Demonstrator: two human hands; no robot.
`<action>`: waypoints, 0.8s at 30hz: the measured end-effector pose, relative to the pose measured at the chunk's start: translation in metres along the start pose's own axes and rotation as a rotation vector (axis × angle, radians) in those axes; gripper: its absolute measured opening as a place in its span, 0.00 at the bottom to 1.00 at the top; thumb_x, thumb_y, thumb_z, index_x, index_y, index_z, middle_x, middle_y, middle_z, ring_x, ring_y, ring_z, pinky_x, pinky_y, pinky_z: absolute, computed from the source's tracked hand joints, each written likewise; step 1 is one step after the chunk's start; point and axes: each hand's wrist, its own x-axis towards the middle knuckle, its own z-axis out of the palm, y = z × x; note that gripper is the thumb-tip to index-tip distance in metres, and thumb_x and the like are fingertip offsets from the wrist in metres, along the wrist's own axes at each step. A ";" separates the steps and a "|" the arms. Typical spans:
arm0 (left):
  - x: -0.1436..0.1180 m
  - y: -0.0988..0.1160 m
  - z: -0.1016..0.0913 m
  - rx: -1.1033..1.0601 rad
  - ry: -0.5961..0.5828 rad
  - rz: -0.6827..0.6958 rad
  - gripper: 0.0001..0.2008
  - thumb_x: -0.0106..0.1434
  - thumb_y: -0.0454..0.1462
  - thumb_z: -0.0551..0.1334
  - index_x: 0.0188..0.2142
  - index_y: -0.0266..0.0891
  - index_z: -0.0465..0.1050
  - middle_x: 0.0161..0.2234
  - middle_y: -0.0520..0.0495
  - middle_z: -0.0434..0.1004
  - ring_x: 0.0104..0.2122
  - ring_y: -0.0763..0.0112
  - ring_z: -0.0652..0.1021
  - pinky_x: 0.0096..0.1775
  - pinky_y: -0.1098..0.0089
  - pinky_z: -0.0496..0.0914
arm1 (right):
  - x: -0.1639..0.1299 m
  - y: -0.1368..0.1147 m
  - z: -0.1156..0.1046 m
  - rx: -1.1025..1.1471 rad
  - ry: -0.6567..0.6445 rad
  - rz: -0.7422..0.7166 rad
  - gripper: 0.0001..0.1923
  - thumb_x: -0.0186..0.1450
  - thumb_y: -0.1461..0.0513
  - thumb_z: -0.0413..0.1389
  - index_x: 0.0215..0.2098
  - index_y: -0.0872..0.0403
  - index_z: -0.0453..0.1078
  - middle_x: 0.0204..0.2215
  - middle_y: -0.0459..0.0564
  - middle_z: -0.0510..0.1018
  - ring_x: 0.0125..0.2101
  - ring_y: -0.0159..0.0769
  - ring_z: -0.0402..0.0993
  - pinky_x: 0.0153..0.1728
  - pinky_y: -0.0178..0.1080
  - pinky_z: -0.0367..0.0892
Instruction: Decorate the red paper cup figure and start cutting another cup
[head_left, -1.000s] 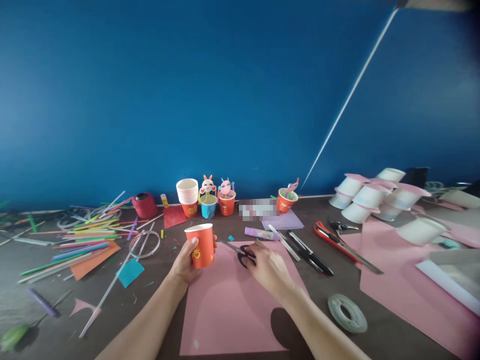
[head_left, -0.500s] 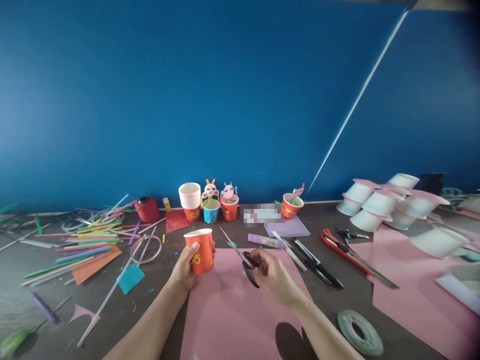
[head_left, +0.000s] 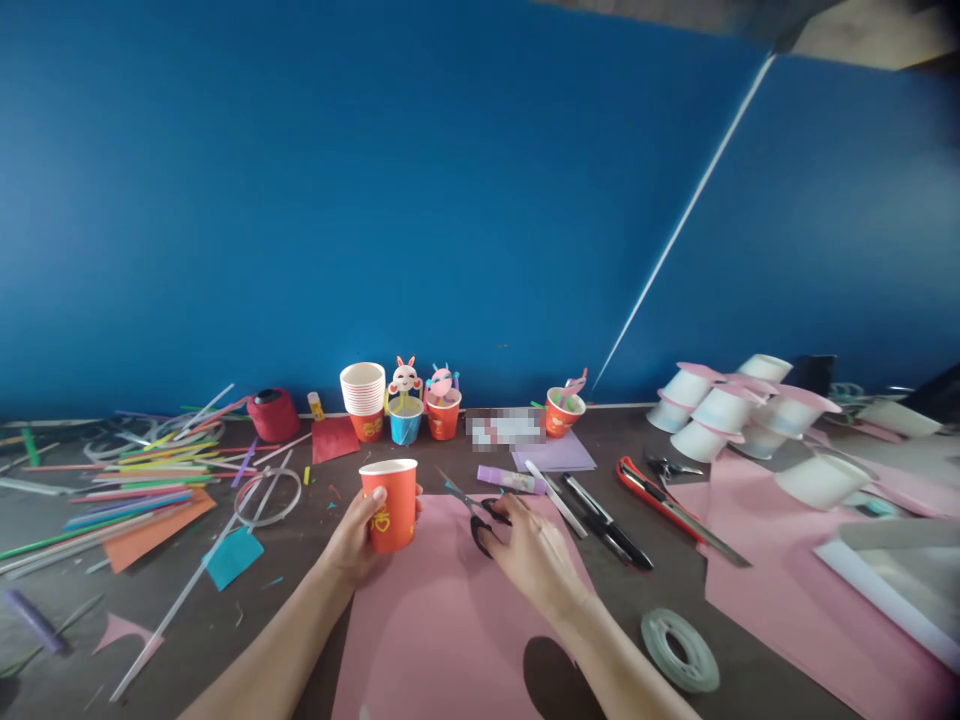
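Observation:
My left hand (head_left: 358,535) is wrapped round an orange paper cup (head_left: 391,505) with yellow print, keeping it upright above the left edge of a pink paper sheet (head_left: 435,620). The cup's white rim faces up. My right hand (head_left: 536,555) has its fingers and thumb at the black handles of a pair of scissors (head_left: 474,508). Their blades point away and to the left, toward the cup but apart from it. The scissors are low over the far part of the sheet; whether they touch it I cannot tell.
Behind stand stacked cups (head_left: 363,390) and decorated cups (head_left: 406,420). Straws (head_left: 150,490) lie left. A glue stick (head_left: 511,479), markers (head_left: 607,520), a utility knife (head_left: 679,510) and a tape roll (head_left: 679,650) lie right, before white cups (head_left: 712,415).
The view has turned a little to the right, so everything sits further left. The fingers of my right hand are straighter and the scissors lie flatter. My left hand still holds the cup.

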 end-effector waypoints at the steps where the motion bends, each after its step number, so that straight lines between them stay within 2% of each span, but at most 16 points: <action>1: 0.000 0.000 0.000 0.001 -0.003 -0.002 0.19 0.53 0.45 0.61 0.38 0.30 0.73 0.33 0.37 0.77 0.31 0.63 0.77 0.30 0.70 0.71 | 0.001 0.000 -0.001 -0.039 -0.001 -0.007 0.06 0.58 0.59 0.51 0.33 0.52 0.64 0.31 0.46 0.76 0.32 0.38 0.73 0.28 0.35 0.60; 6: 0.001 0.000 0.001 0.023 -0.004 -0.034 0.19 0.55 0.44 0.60 0.38 0.29 0.73 0.31 0.38 0.77 0.29 0.65 0.76 0.29 0.70 0.70 | 0.005 0.005 -0.003 -0.179 0.017 -0.005 0.07 0.59 0.59 0.50 0.28 0.53 0.65 0.29 0.48 0.76 0.31 0.39 0.73 0.27 0.36 0.58; 13: 0.001 0.000 0.001 0.011 0.034 -0.072 0.18 0.55 0.43 0.61 0.38 0.29 0.73 0.31 0.38 0.77 0.27 0.66 0.76 0.29 0.69 0.71 | 0.006 0.014 0.000 -0.133 -0.064 0.016 0.04 0.55 0.62 0.54 0.24 0.53 0.64 0.24 0.46 0.75 0.26 0.36 0.71 0.24 0.34 0.54; 16: 0.002 0.000 0.000 0.012 0.049 -0.068 0.18 0.54 0.43 0.61 0.39 0.30 0.72 0.33 0.38 0.77 0.30 0.64 0.77 0.30 0.68 0.71 | 0.003 0.004 -0.006 0.034 -0.030 -0.007 0.04 0.57 0.62 0.52 0.25 0.53 0.65 0.23 0.46 0.73 0.25 0.34 0.69 0.25 0.34 0.56; 19: 0.002 0.000 0.000 0.006 0.062 -0.058 0.18 0.54 0.43 0.62 0.39 0.30 0.72 0.34 0.38 0.77 0.32 0.63 0.77 0.33 0.67 0.71 | -0.007 -0.025 -0.019 0.395 -0.022 -0.087 0.05 0.60 0.62 0.49 0.31 0.54 0.66 0.25 0.47 0.72 0.25 0.31 0.68 0.26 0.32 0.59; 20: 0.002 0.000 0.000 0.000 0.061 -0.065 0.18 0.53 0.43 0.62 0.38 0.30 0.72 0.34 0.38 0.77 0.32 0.63 0.77 0.33 0.67 0.71 | -0.012 -0.038 -0.025 0.537 -0.084 -0.110 0.06 0.61 0.61 0.49 0.33 0.54 0.65 0.24 0.45 0.70 0.24 0.29 0.66 0.24 0.31 0.59; 22: 0.002 0.001 0.000 -0.013 0.053 -0.089 0.18 0.53 0.42 0.63 0.38 0.30 0.72 0.35 0.38 0.77 0.33 0.62 0.77 0.33 0.68 0.70 | -0.027 -0.067 -0.035 0.781 -0.307 -0.145 0.07 0.62 0.61 0.47 0.36 0.53 0.66 0.21 0.43 0.66 0.20 0.26 0.63 0.20 0.29 0.56; 24: 0.001 0.002 0.001 -0.018 0.039 -0.105 0.17 0.53 0.42 0.63 0.38 0.30 0.72 0.35 0.38 0.77 0.34 0.61 0.77 0.32 0.70 0.70 | -0.048 -0.093 -0.043 0.969 -0.558 -0.305 0.09 0.62 0.60 0.47 0.39 0.52 0.66 0.20 0.41 0.65 0.18 0.24 0.61 0.18 0.28 0.56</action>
